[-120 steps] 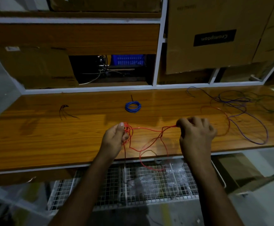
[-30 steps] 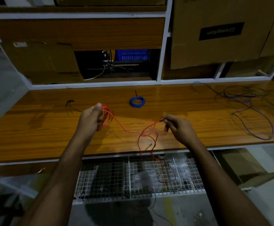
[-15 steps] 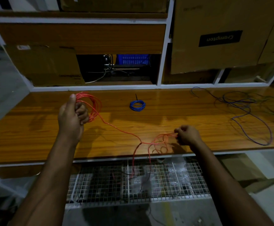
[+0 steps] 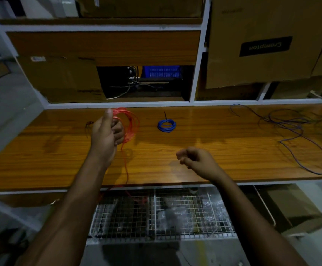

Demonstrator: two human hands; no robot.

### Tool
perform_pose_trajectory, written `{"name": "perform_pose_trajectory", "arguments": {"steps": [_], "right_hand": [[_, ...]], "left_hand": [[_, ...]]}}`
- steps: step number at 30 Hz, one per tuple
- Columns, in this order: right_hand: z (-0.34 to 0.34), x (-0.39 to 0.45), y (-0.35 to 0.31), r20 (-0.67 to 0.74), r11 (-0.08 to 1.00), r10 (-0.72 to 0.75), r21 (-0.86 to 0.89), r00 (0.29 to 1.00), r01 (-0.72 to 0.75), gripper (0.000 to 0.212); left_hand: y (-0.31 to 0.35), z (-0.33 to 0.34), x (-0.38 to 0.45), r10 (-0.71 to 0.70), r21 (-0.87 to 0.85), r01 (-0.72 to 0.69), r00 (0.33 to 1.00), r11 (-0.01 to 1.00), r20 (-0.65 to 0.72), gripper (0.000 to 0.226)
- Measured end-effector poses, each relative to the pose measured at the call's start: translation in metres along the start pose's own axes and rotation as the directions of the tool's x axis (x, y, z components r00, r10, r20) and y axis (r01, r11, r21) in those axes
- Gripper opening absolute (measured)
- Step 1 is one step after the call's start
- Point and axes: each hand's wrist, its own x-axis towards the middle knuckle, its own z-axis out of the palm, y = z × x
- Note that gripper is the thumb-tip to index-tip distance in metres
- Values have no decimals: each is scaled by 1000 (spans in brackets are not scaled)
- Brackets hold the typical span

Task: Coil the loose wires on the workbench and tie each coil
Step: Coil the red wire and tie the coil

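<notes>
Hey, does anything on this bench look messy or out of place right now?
Yes: the red wire trails off the workbench front edge, uncoiled, from the left hand. Loose purple wires sprawl tangled at right.

A person coils a red wire over a wooden workbench.

The left hand (image 4: 107, 135), at about ten o'clock from the frame's centre, grips the red wire coil (image 4: 130, 122) with curled fingers, thumb up; a loose red tail (image 4: 126, 166) hangs from it toward six o'clock and drops past the front edge of the workbench (image 4: 233, 148). The right hand (image 4: 196, 160), near four o'clock, hovers above the wood with fingers loosely curled, holding nothing. A tied blue coil (image 4: 166, 125) lies at twelve o'clock. Loose dark wires (image 4: 298, 131) sprawl at three o'clock. A wire-mesh basket (image 4: 162, 214) sits below the bench at six o'clock.
</notes>
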Motion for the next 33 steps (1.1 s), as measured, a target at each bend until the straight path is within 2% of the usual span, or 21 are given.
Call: {"name": "perform_pose_trajectory", "arguments": {"steps": [2, 5, 6, 8, 9, 12, 15, 17, 18, 20, 23, 26, 28, 31, 33], "right_hand": [[17, 1, -21, 52, 993, -121, 20, 991, 120, 23], [43, 6, -48, 163, 982, -189, 3, 968, 191, 56], [50, 8, -54, 212, 978, -199, -17, 957, 207, 53], [57, 12, -61, 305, 970, -234, 13, 923, 242, 27], [58, 11, -61, 322, 970, -243, 100, 915, 223, 19], [42, 2, -42, 350, 921, -190, 387, 917, 43, 13], [20, -12, -9, 377, 888, -116, 455, 919, -75, 19], [12, -14, 2, 301, 768, -1, 611, 954, -192, 21], [10, -13, 3, 210, 719, 53, 670, 976, -183, 19], [10, -9, -8, -25, 676, 130, 734, 991, -70, 18], [7, 1, -36, -273, 622, 185, 776, 944, 102, 17], [1, 10, -54, -364, 670, 201, 728, 910, 143, 11], [-2, 13, -58, -353, 770, 219, 635, 910, 62, 10], [-3, 11, -54, -184, 935, 244, 304, 952, -181, 21], [0, 5, -55, -43, 965, 259, 52, 965, -257, 29]], "left_hand": [[3, 14, -1, -37, -19, 38, 996, 999, 78, 41], [11, 33, 2, -95, -87, 113, 976, 990, 197, 43], [15, 38, 4, -112, -110, 140, 968, 984, 225, 42], [22, 43, 9, -140, -145, 179, 959, 973, 247, 41], [25, 44, 12, -152, -175, 198, 957, 964, 247, 41], [33, 44, 20, -178, -330, 252, 954, 910, 240, 42], [35, 46, 22, -184, -404, 275, 950, 872, 250, 42], [29, 50, 21, -195, -409, 295, 944, 863, 267, 40], [25, 51, 21, -202, -410, 305, 940, 859, 277, 39], [16, 54, 21, -216, -401, 329, 929, 855, 301, 38], [5, 61, 15, -261, -318, 376, 899, 870, 350, 38], [-6, 69, 5, -318, -220, 424, 863, 879, 393, 38], [-12, 72, 1, -327, -208, 438, 849, 875, 414, 39], [-15, 72, 3, -325, -253, 439, 862, 862, 388, 41], [-15, 69, 5, -310, -297, 421, 882, 857, 355, 41]]}}
